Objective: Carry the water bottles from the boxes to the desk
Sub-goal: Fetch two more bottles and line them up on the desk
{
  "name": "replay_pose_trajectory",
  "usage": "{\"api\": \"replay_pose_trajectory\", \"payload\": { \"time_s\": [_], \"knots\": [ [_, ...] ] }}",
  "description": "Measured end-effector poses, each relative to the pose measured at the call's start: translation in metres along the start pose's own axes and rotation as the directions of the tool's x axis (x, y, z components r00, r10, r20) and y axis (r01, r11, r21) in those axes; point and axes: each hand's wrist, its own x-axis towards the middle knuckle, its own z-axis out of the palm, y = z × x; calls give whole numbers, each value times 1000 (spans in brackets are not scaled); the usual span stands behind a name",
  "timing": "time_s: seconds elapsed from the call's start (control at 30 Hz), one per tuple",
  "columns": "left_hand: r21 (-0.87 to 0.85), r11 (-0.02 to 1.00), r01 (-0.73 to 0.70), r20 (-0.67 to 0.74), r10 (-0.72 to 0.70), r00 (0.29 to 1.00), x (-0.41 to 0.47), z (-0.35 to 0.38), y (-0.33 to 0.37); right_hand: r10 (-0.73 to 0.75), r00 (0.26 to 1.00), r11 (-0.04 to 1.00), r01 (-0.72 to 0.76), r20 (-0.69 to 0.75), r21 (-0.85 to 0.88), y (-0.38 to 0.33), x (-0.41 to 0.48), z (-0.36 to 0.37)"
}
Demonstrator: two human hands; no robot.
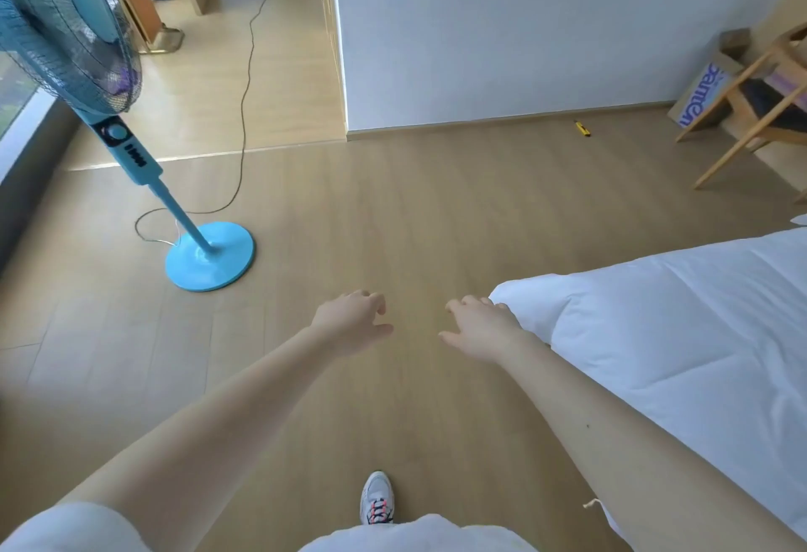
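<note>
Up ahead to my right, against the wall [524,49] behind the wooden chair [738,86], sits the cardboard box [701,95]; bottles not visible. My left grip [349,320] and right grip [480,328] are released, empty; right one nearer.

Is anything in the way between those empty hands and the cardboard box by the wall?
Bare floor lies between the left hand, the right hand and the box. The frame of a chair crosses the right side of the box, so reaching in from there looks awkward.
</note>
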Motion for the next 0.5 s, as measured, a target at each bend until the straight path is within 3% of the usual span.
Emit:
{"api": "replay_pose_trajectory", "payload": {
  "time_s": [0.27,0.5],
  "knots": [
    [-14,998,-56,33,56,998,69,-22,-23,33,999,999,-33,36,2,-4,58,-34],
    [-12,1000,-23,68,24,997,132,-46,-31,5,999,1000,-6,47,9,14,128,-67]
  ]
}}
